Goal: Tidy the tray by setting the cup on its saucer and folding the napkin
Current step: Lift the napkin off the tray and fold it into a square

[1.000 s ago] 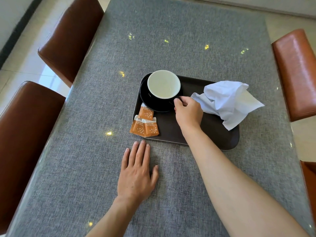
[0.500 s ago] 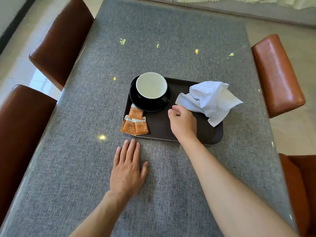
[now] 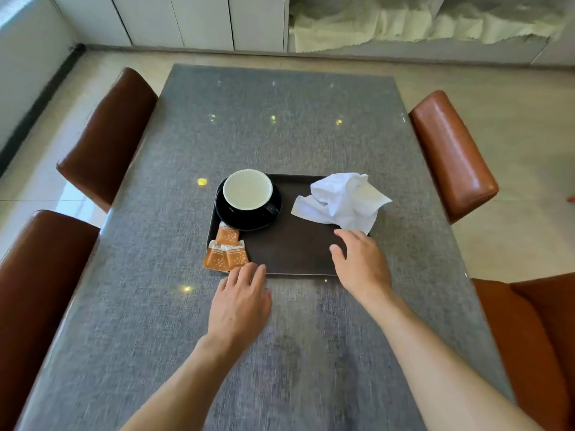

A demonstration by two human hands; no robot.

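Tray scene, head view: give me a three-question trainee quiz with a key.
1. True or false: the cup sits on the saucer.
2. The napkin is: A) folded flat, B) crumpled, C) inside the cup.
3. Fill in: the three orange packets lie at the near-____ corner of the tray.

Key
1. True; the cup stands upright on the black saucer.
2. B; it lies crumpled at the tray's far right, with the right hand open just short of it and the left hand at the near edge, holding nothing.
3. left.
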